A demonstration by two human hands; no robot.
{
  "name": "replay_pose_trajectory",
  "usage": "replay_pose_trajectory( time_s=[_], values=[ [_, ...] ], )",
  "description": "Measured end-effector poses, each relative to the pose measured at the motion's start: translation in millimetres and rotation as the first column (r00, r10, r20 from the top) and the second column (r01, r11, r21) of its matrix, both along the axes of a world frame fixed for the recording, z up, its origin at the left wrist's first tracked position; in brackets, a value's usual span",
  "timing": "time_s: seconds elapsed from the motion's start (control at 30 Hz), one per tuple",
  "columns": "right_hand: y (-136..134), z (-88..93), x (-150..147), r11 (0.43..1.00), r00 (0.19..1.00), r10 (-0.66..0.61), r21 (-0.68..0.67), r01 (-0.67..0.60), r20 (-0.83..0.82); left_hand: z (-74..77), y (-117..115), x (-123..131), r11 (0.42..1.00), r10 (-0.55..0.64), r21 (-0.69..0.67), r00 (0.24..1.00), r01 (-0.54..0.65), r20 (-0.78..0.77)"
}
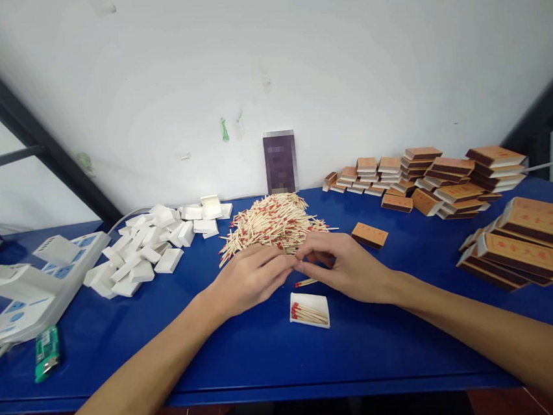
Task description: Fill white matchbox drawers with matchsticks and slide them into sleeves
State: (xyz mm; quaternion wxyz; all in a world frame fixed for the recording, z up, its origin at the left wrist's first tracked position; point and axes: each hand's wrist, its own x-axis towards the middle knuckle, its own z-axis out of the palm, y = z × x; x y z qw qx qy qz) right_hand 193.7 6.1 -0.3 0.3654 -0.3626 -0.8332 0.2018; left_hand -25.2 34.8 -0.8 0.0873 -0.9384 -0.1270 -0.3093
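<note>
My left hand (254, 276) and my right hand (333, 264) meet at the fingertips, at the near edge of a big heap of red-tipped matches (278, 220). The fingers of both are drawn together; what lies between them is too small to make out. Just below the fingertips, a few loose matches (306, 283) rest on the blue table. Nearer to me lies a small white tray (325, 302), open side up, with several matches in it, their red heads to the left. To the right of my right hand lies a single orange-brown matchbox (370, 234).
Many white trays (149, 236) are piled at the left, beside a power strip (63, 280) with plugs and a green packet (46, 352). Stacks of matchboxes (450, 184) stand at the back right, larger ones (520, 252) nearer. A blurred dark object (280, 161) stands at the wall.
</note>
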Motion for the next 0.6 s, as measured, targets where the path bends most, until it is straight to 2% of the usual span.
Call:
replay_pose_trajectory(
  time_s=[0.17, 0.27, 0.43, 0.6],
  values=[
    [4.3, -1.1, 7.2, 0.998, 0.997, -0.003, 0.055, -0.001, 0.075, -1.2, -0.6, 0.8, 0.999, 0.033, 0.010, 0.999, -0.033, -0.039],
    [7.3, -2.0, 14.2, 0.998, 0.988, -0.023, 0.067, 0.013, 0.154, -3.3, 1.7, -1.9, 0.999, 0.035, -0.035, 0.998, -0.037, -0.061],
    [7.4, -3.3, 21.9, 1.000, 0.958, 0.003, 0.014, -0.008, 0.288, -0.4, 1.4, -5.0, 0.969, 0.030, -0.247, 0.996, -0.009, 0.083],
    [6.2, -1.9, 21.3, 1.000, 0.959, 0.001, 0.004, -0.002, 0.283, 8.4, -7.1, 3.0, 0.857, 0.182, -0.515, 0.952, -0.031, 0.246]
  ],
)
